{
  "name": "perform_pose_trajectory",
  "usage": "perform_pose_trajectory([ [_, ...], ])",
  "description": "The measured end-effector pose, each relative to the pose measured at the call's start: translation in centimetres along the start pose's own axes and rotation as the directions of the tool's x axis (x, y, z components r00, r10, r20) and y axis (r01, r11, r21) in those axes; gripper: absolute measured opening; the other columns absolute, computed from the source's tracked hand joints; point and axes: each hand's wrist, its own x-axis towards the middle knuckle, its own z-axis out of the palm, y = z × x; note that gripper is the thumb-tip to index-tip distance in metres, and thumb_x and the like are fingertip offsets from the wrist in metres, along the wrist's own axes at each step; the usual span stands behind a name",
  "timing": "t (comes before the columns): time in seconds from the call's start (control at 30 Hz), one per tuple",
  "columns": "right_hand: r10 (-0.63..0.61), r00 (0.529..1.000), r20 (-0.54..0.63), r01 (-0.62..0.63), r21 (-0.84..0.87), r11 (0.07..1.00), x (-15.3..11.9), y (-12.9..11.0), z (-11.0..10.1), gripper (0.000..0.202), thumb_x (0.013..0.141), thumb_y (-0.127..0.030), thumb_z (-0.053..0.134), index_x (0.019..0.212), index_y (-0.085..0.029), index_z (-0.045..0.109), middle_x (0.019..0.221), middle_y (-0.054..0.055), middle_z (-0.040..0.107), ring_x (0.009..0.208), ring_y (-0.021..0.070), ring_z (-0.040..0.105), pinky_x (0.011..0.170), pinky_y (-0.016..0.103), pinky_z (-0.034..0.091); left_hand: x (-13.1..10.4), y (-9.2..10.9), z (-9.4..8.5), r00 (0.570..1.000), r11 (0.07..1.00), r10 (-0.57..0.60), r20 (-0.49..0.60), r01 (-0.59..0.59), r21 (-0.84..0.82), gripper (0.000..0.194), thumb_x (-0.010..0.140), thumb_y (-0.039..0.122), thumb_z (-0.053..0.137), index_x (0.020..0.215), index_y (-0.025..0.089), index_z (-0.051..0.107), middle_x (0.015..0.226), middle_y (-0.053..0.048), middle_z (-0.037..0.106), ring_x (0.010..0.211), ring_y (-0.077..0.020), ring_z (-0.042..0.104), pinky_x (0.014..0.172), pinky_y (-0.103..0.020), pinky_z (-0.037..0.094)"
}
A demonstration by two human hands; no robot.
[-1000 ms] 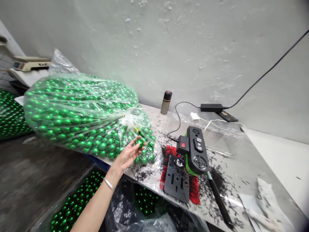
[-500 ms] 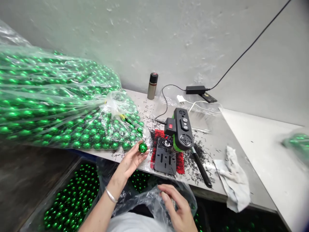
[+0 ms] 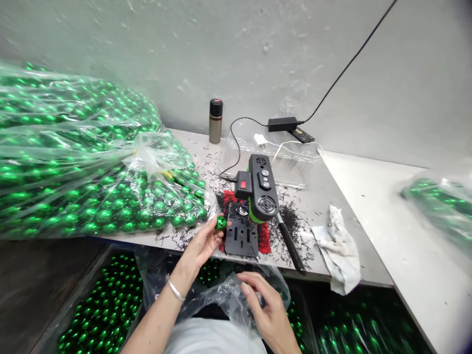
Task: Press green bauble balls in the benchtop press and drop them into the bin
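Observation:
My left hand [image 3: 208, 241] holds a shiny green ball [image 3: 221, 223] in its fingertips, with small dark holes showing on it. The ball is just left of the slotted black base plate [image 3: 241, 241] of a small black-and-green machine [image 3: 263, 189] with a black lever handle [image 3: 291, 246]. Lower down, my right hand [image 3: 265, 305] hovers over a clear plastic bag [image 3: 236, 295] at my lap. Its thumb and forefinger are drawn close together; whatever may be between them is too small or hidden to make out.
A big clear sack of green balls [image 3: 92, 172] covers the table's left side. Small black pieces [image 3: 289, 219] litter the tabletop around a red mat [image 3: 264, 238]. Behind stand a spray can [image 3: 216, 122] and a power adapter [image 3: 283, 124]. A white cloth [image 3: 337, 250] hangs over the front edge.
The whole view has shifted, so the table's contents appear further left. My left hand, with the green ball, is now closer to the machine's base plate. My right hand has hardly moved.

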Motion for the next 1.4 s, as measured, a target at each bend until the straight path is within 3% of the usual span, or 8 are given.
perform_pose_trajectory([
  [0.4,-0.048,0.999,-0.008,0.047,-0.028,0.998,0.0,0.2,-0.6,0.019,0.097,-0.026,0.055,0.105,-0.024,0.072,0.103,0.004,0.077,0.098,0.0124,0.074,0.087,0.015,0.057,1.5,-2.0,-1.5,0.971,0.923,0.237,-0.013,-0.221,0.316,0.040,0.076,0.026,0.083,0.114,0.016,0.072,0.094,-0.005,0.076,0.082,-0.0140,0.071,0.080,-0.025,0.057],
  [0.5,-0.050,0.998,-0.023,0.049,-0.020,0.999,-0.1,0.3,-0.7,0.018,0.097,-0.025,0.055,0.105,-0.025,0.072,0.102,0.003,0.077,0.097,0.0119,0.074,0.086,0.015,0.057,2.7,-3.5,-1.7,0.911,0.731,0.406,0.077,-0.374,0.571,0.044,0.076,0.037,0.082,0.116,0.020,0.073,0.098,-0.004,0.075,0.086,-0.0160,0.069,0.082,-0.028,0.054],
  [0.73,-0.033,0.998,-0.054,0.031,-0.033,0.999,-0.6,0.6,-1.1,0.019,0.096,-0.026,0.056,0.105,-0.024,0.072,0.102,0.004,0.077,0.095,0.0128,0.075,0.084,0.016,0.058,4.0,-5.4,-2.2,0.659,-0.084,0.581,0.478,-0.535,0.841,0.033,0.087,0.036,0.072,0.118,0.026,0.073,0.101,-0.006,0.073,0.101,-0.0248,0.063,0.097,-0.044,0.045],
  [1.0,-0.074,0.987,-0.142,0.056,-0.124,0.991,-0.4,0.7,-2.7,0.020,0.096,-0.024,0.057,0.109,-0.026,0.072,0.103,0.004,0.078,0.094,0.0149,0.075,0.084,0.022,0.061,3.4,-5.1,-1.8,0.553,-0.364,0.448,0.703,-0.605,0.708,0.029,0.093,0.032,0.067,0.120,0.020,0.068,0.111,-0.009,0.075,0.105,-0.0263,0.063,0.105,-0.050,0.036],
  [1.1,-0.196,0.923,-0.331,0.141,-0.183,0.973,0.5,0.2,-4.0,0.030,0.095,-0.018,0.055,0.122,-0.025,0.066,0.114,0.007,0.074,0.097,0.0170,0.074,0.082,0.028,0.064,4.2,-5.6,-2.1,0.542,-0.349,0.481,0.689,-0.602,0.718,0.028,0.091,0.035,0.070,0.116,0.022,0.070,0.112,-0.009,0.074,0.105,-0.0264,0.063,0.103,-0.048,0.039],
  [1.2,-0.448,0.775,-0.446,0.306,-0.356,0.883,2.3,-1.1,-5.1,0.046,0.090,-0.018,0.064,0.136,-0.023,0.057,0.129,0.013,0.067,0.113,0.0231,0.068,0.082,0.035,0.065,5.1,-5.9,-2.4,0.536,-0.324,0.504,0.677,-0.610,0.723,0.032,0.089,0.038,0.072,0.117,0.023,0.071,0.112,-0.009,0.074,0.106,-0.0263,0.062,0.102,-0.046,0.041],
  [1.3,-0.686,0.625,-0.372,0.471,-0.521,0.712,5.0,-3.1,-5.7,0.056,0.085,-0.024,0.073,0.138,-0.022,0.055,0.126,0.013,0.067,0.115,0.0251,0.067,0.082,0.039,0.064,5.2,-5.9,-2.5,0.558,-0.305,0.492,0.668,-0.608,0.733,0.032,0.089,0.038,0.072,0.118,0.024,0.072,0.113,-0.008,0.074,0.107,-0.0263,0.062,0.103,-0.047,0.041],
  [1.4,-0.742,0.619,-0.257,0.562,-0.514,0.648,7.7,-4.4,-5.3,0.030,0.093,-0.027,0.061,0.123,-0.022,0.062,0.104,0.009,0.074,0.097,0.0216,0.072,0.073,0.036,0.060,4.9,-5.8,-2.2,0.590,-0.277,0.476,0.653,-0.604,0.747,0.029,0.090,0.036,0.071,0.117,0.025,0.072,0.115,-0.008,0.074,0.109,-0.0265,0.062,0.105,-0.048,0.040],
])
